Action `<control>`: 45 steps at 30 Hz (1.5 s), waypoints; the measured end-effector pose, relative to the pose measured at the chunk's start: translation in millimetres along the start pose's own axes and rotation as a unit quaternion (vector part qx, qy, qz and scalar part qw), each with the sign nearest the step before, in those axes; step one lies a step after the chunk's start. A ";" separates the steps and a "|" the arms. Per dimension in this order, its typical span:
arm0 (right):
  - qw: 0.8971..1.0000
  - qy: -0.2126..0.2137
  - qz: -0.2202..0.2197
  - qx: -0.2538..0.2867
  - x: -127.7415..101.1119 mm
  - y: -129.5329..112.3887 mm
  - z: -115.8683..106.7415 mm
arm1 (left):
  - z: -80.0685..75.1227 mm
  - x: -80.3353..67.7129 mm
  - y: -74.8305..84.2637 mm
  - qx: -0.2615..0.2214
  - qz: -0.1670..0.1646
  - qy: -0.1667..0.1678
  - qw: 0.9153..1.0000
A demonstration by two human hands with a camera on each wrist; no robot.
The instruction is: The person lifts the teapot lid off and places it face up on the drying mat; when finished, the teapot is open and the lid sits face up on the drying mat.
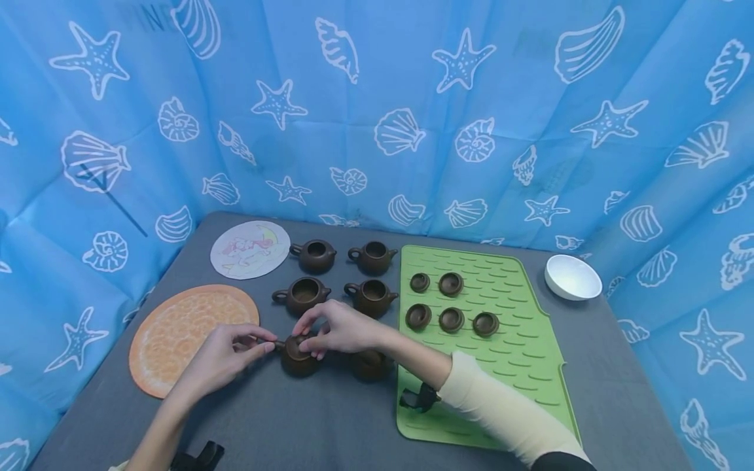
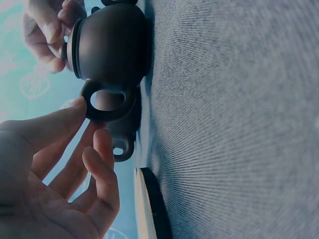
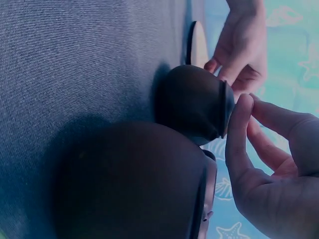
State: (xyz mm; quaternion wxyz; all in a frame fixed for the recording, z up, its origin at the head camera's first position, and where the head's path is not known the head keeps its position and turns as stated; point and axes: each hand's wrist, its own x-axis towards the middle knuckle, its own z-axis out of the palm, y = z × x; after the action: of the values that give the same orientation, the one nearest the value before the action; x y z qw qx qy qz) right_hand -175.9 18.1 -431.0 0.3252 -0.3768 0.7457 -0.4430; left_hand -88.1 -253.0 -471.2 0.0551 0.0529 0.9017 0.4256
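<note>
A small brown teapot (image 1: 299,366) stands at the front left of a group of teapots, its lid (image 2: 75,50) seated on the rim. Its ring-shaped handle (image 2: 102,116) points left, and my left hand (image 1: 222,358) pinches it between thumb and finger. From the other side, my right hand (image 1: 338,329) pinches the lid's knob, which its fingertips mostly hide. Beside this pot, under my right forearm, sits another brown teapot (image 1: 369,367), partly covered in the head view and large in the right wrist view.
Several lidless teapots (image 1: 373,298) stand behind in rows. Small brown lids (image 1: 451,319) lie on a green mat (image 1: 506,366) to the right. A white bowl (image 1: 573,277) is at the far right. An orange round mat (image 1: 191,327) and a white round mat (image 1: 250,250) lie left.
</note>
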 end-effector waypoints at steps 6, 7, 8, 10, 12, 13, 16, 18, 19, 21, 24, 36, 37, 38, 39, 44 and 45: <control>1.000 0.013 -0.002 -0.027 2.8 -0.9 3.9 | 0.8 0.8 -0.1 0.004 -0.003 0.005 1.000; 0.999 0.014 -0.005 -0.031 2.8 -0.9 4.1 | 1.0 1.0 -0.1 0.005 -0.005 0.006 1.000; 0.999 0.016 -0.007 -0.035 2.7 -1.0 4.3 | 1.3 1.1 0.0 0.005 -0.006 0.005 1.000; 0.999 0.018 -0.011 -0.040 2.8 -0.6 4.4 | 1.5 1.2 -0.1 0.007 -0.010 0.005 1.000; 0.999 0.021 -0.013 -0.041 2.7 -0.5 4.4 | 1.9 1.1 -0.1 0.006 -0.015 0.004 1.000; 0.999 0.024 -0.015 -0.042 2.5 -0.9 4.3 | 2.1 1.0 0.2 0.005 -0.017 0.003 1.000; 0.999 0.031 -0.024 -0.038 1.1 -2.0 3.1 | 2.8 1.1 0.8 0.001 -0.022 0.003 1.000; 0.998 0.036 -0.035 -0.028 -0.3 -2.2 1.1 | 3.5 1.1 1.3 -0.001 -0.023 0.004 1.000; 0.998 0.038 -0.042 -0.022 -1.4 -2.6 -0.3 | 3.8 1.1 1.7 -0.002 -0.024 0.004 1.000; 0.997 0.042 -0.057 -0.007 -4.4 -3.1 -4.2 | 4.5 1.1 2.4 -0.003 -0.025 0.006 1.000; 0.996 0.044 -0.077 0.015 -12.7 -4.6 -12.3 | 5.3 1.2 3.4 0.000 -0.024 0.007 1.000; 0.990 0.089 -0.092 0.052 -67.1 -5.5 -56.3 | 6.3 -0.4 5.9 0.000 -0.029 0.011 1.000; 0.990 0.096 -0.091 0.051 -72.5 -4.8 -60.6 | 6.4 -0.6 6.0 0.000 -0.030 0.011 0.999; 0.990 0.102 -0.087 0.050 -78.3 -4.0 -65.4 | 6.5 -0.5 6.1 0.001 -0.031 0.012 0.999; 0.990 0.108 -0.081 0.048 -84.4 -3.2 -70.4 | 6.5 -0.5 6.1 0.001 -0.031 0.013 0.999; 0.990 0.125 -0.058 0.042 -114.3 5.5 -101.1 | 6.3 -0.8 5.8 0.005 -0.032 0.018 0.999; 0.989 0.129 -0.056 0.047 -119.9 8.9 -107.4 | 6.2 -1.0 5.7 0.006 -0.033 0.019 0.999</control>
State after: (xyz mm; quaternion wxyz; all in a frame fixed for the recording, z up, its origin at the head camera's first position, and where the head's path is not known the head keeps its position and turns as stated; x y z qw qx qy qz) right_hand -205.8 167.6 -378.4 0.2184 -0.3419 0.7374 -0.5401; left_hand -86.0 -244.9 -470.7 0.0520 0.0155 0.9064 0.4188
